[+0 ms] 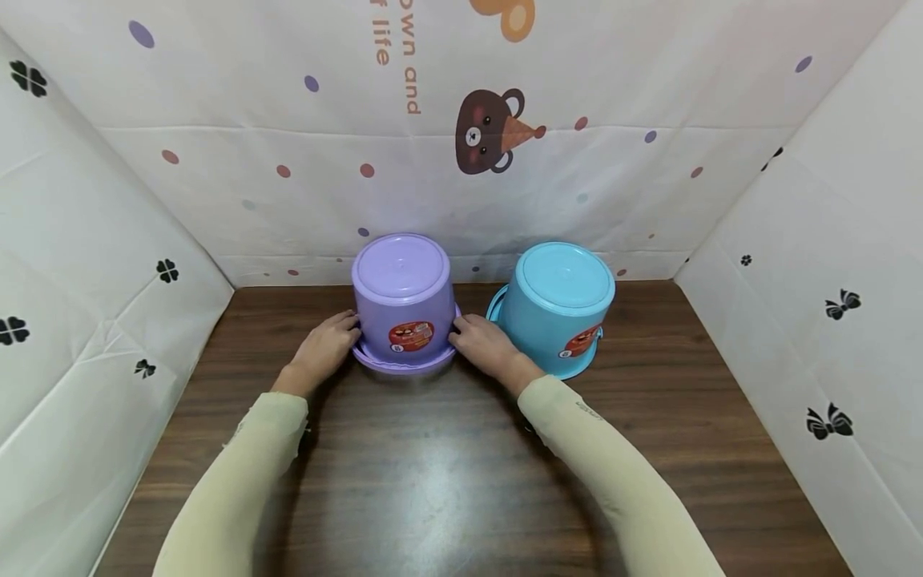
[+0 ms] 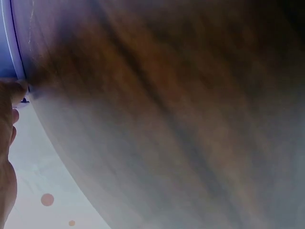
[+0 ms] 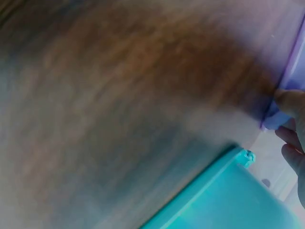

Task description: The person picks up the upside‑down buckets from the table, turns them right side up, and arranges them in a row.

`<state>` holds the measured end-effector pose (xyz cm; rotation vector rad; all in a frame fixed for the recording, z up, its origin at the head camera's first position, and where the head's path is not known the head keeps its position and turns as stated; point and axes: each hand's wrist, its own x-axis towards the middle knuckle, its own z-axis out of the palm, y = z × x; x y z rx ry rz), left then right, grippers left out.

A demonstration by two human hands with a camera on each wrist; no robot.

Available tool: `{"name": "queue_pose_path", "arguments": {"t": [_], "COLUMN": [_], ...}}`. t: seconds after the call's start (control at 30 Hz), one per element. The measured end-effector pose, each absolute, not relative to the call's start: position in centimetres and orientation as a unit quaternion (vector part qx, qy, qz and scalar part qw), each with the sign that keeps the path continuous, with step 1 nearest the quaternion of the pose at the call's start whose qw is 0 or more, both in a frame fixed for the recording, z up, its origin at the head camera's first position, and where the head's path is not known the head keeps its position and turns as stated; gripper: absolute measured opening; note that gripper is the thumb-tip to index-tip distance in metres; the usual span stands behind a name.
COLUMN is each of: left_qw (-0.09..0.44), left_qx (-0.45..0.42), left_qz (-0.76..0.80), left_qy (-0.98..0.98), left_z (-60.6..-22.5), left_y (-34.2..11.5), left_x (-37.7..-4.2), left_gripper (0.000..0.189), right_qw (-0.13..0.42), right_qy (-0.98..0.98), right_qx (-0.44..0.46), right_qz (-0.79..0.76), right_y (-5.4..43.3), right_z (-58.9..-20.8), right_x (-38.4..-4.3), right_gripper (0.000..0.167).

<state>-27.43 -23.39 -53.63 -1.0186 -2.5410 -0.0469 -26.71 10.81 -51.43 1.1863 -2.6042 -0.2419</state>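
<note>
A purple bucket (image 1: 376, 317) stands upside down on the wooden table, its base up and its rim down. My left hand (image 1: 324, 349) grips the rim on the left side. On the right side, my right hand (image 1: 490, 344) grips the same rim. The left wrist view shows the left thumb on the rim (image 2: 15, 43), with the other fingers partly hidden. In the right wrist view, the right thumb and curled fingers are at the purple rim (image 3: 291, 64). Just right of this hand is an upside-down blue bucket (image 1: 537, 324), slightly tilted in view.
Both buckets stand near the back wall cloth (image 1: 404, 192), printed with dots and a bear. White side sheets (image 1: 72, 320) border the brown table (image 1: 404, 481). The blue bucket's handle (image 1: 497, 300) sticks out on its left, behind my right hand.
</note>
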Motion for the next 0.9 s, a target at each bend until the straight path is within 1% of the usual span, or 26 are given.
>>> {"name": "queue_pose_path", "arguments": {"t": [0.27,0.47,0.7,0.9], "left_qw": [0.216,0.217,0.195,0.177], "left_qx": [-0.357,-0.351,-0.348,-0.351], "left_qz": [-0.031,-0.034,-0.045,-0.067], "left_qy": [-0.908,-0.910,-0.916,-0.917], "left_z": [-53.78,-53.73,-53.49,-53.21], "left_y": [-23.28,-23.34,-23.46,-23.78], "left_x": [-27.46,-27.47,-27.49,-27.27], "left_gripper": [0.010,0.009,0.010,0.017], "right_qw": [0.155,0.152,0.168,0.178], "right_qy": [-0.895,-0.892,-0.891,-0.890], "right_qx": [0.408,0.407,0.402,0.411], "right_qz": [-0.094,-0.124,-0.126,-0.090], "right_y": [10.14,10.05,10.36,10.53], "right_z": [-51.78,-51.64,-51.22,-50.96], "right_x": [-26.87,-27.05,-27.09,-27.10], "right_gripper": [0.014,0.014,0.014,0.014]}}
